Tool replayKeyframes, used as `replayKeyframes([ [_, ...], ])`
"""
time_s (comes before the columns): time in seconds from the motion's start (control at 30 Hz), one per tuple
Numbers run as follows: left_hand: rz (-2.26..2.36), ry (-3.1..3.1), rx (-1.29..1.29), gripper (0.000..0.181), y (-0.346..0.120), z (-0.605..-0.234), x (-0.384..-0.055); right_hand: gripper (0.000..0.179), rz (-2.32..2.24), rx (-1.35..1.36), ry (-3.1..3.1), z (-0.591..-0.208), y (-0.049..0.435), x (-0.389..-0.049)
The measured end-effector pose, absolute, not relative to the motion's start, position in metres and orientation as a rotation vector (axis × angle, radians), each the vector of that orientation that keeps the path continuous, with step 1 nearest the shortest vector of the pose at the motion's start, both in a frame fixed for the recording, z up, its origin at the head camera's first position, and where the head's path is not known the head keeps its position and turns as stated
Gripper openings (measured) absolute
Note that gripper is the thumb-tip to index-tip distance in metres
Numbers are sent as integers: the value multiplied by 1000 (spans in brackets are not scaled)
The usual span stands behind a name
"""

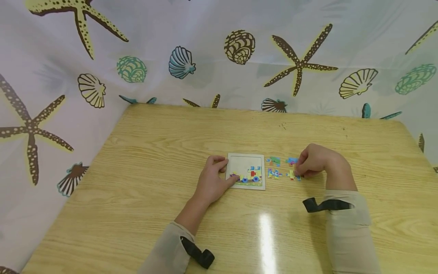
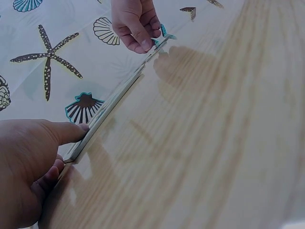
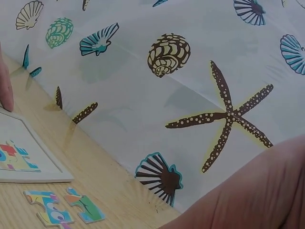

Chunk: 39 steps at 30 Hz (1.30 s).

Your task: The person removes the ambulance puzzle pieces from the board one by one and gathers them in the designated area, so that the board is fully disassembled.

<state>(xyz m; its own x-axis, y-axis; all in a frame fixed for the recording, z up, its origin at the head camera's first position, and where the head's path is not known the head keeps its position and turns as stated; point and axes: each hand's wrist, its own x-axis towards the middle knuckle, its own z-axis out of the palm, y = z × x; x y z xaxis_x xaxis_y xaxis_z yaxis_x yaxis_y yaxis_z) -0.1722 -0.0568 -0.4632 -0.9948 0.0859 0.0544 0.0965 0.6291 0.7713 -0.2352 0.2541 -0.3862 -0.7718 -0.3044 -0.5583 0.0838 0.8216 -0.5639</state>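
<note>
Puzzle board on the table

The left hand holds the board's left edge, thumb on top. To its right lie loose pieces; there the right hand is narrow, but I cannot tell if it pinches one.

The nearly square, white-rimmed jigsaw tray lies flat, partly filled: joined pieces across its lower part show a colourful vehicle with blue wheels; its upper part is bare. Just beside its right edge, multicoloured loose pieces lie picture-side up.
</note>
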Motion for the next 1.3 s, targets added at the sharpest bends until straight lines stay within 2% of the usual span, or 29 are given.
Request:
replayKeyframes([
  [0.3,-1310,-2827,-161,64,-56,-464,-173,20,-933,-260,2312,-390,249,-240],
  [0.77,-1322,-2826,-152,65,-57,-464,-174,21,-1047,-437,2310,-392,212,-239],
  [1.13,-1334,-2826,-153,65,-58,-464,-173,14,-935,-488,2386,-402,179,-234],
  [1.3,-1352,-2824,-161,65,-58,-464,-173,20,-853,-425,2438,-403,168,-229],
])
